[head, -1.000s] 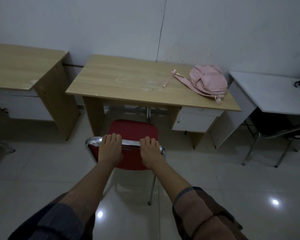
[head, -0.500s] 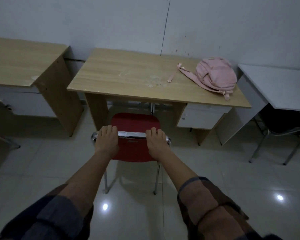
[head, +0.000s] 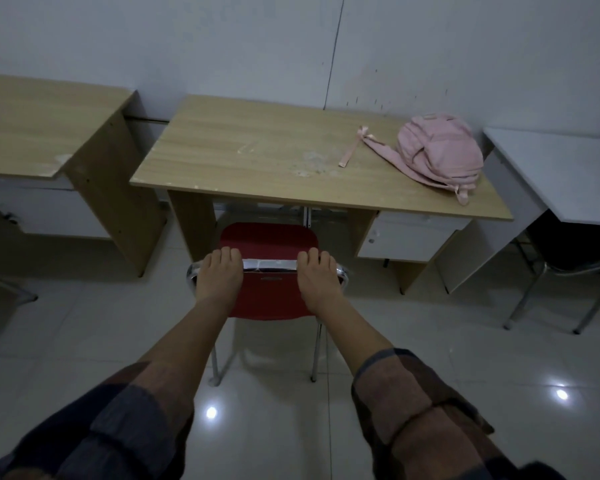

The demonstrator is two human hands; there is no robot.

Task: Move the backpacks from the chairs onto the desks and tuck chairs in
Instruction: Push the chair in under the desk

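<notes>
The red chair (head: pixel 269 268) has slid nearer the wooden desk (head: pixel 257 157). Left hand (head: pixel 219 277) and right hand (head: pixel 317 278) clasp its chrome top rail. Beyond them, a crooked push may strike the desk leg; the pink backpack (head: pixel 437 150) lies on the desktop.

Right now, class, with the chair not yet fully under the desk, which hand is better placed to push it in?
Neither alone: the left hand and right hand grip the red chair backrest rail evenly, either side of centre. Pushing with both would likely keep it straight under the desk.
</notes>
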